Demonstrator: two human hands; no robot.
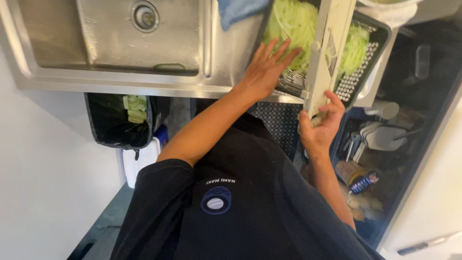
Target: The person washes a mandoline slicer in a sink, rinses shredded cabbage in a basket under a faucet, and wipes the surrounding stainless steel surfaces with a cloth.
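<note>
Presently, the person stands at a stainless steel sink unit (57,79), viewed from above, working over a black perforated basket (373,55) at the far right of the counter. A white mandoline slicer (329,45) lies slanted across the basket, its near end projecting past the counter edge.

The person's left hand (267,67) is open, fingers spread flat, pressed against the basket's left rim and touching the pale green shredded vegetable (291,24) heaped inside; it holds nothing. The right hand (322,127) is closed around the near end of the slicer, steadying it from below. Whether it also holds a remaining piece of vegetable cannot be told.

Shreds lie on both sides of the slicer: a large mound to the left, a smaller one (356,43) to the right. Judging by that quantity, the shredding appears well advanced. No whole vegetable awaiting cutting is visible on the counter.

The sink basin is bare but for a thin green strip (168,66) at its near edge. A blue cloth (238,10) lies just left of the basket. Below the counter, a black waste bin (118,123) holds pale green offcuts (136,107).
</note>
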